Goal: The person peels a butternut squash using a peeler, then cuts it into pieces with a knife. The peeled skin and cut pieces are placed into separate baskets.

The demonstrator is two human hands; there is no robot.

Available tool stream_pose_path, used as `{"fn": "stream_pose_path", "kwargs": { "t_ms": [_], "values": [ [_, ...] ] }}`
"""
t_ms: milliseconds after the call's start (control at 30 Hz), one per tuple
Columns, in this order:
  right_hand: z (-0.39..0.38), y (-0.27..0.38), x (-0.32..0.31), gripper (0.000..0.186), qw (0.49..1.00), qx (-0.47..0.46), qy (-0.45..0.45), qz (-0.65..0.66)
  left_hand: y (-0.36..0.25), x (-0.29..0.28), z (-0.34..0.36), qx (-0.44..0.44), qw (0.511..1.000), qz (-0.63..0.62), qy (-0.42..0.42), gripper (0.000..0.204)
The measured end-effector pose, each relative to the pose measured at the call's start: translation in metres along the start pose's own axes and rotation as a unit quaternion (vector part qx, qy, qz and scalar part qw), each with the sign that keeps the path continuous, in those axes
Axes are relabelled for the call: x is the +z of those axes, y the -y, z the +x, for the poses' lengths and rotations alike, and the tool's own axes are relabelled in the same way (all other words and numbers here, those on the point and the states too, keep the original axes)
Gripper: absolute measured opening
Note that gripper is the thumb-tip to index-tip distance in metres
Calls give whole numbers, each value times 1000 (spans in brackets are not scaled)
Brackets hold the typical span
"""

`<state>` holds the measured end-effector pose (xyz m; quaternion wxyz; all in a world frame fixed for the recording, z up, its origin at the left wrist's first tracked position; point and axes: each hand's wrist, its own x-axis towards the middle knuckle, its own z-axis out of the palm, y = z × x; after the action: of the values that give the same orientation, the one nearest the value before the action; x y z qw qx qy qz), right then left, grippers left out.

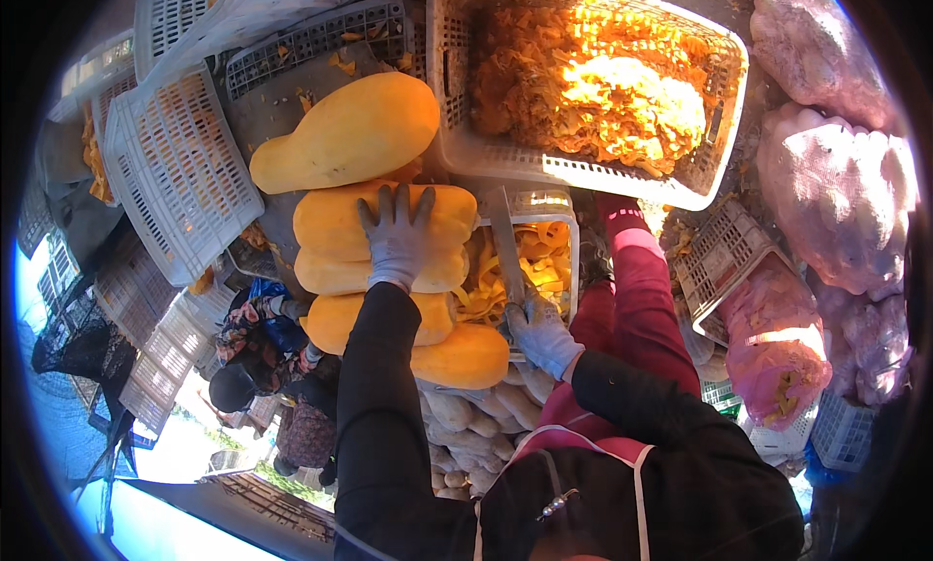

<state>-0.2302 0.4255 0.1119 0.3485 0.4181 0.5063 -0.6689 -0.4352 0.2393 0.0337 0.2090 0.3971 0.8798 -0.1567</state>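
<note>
My gloved left hand point(397, 238) lies with spread fingers on top of a long peeled pumpkin point(330, 216) in a stack. Above it rests another peeled pumpkin point(355, 133), larger and bulb-ended. Further peeled pumpkins point(462, 356) lie lower in the pile, nearer to me. My gloved right hand point(544, 335) is closed round the handle of a large knife point(506, 245), its blade pointing away from me. Under the blade stands a small white crate point(573, 260) with orange pumpkin pieces point(541, 260) in it.
Beyond my hands stands a big white crate point(583, 164) heaped with orange peelings point(603, 85). Pink mesh sacks point(831, 192) line the right. White crates point(180, 177) are stacked at the left, where another person point(277, 367) works. Pale tan squashes point(466, 415) lie beneath my arms.
</note>
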Motion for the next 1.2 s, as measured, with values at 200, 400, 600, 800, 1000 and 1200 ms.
{"fn": "stream_pose_path", "kwargs": {
  "t_ms": [200,400,600,800,1000,1200],
  "values": [
    [18,-49,11,28,974,-181,-69,-116,10,-14,11,1,999,44,8,69],
    [43,-36,-2,18,980,-182,-51,-69,27,-15,17,15,999,50,-3,71],
    [51,-5,-5,22,974,-208,-73,-55,27,-16,20,5,996,60,58,122],
    [66,-10,-10,19,962,-230,-52,-135,14,-35,15,-42,993,-75,74,107],
    [90,81,-39,37,892,-343,-130,-265,-6,-13,3,-264,856,-419,-150,71],
    [84,209,-38,55,819,-424,-125,-366,48,-78,42,-408,373,-740,-384,89]
  ]
}}
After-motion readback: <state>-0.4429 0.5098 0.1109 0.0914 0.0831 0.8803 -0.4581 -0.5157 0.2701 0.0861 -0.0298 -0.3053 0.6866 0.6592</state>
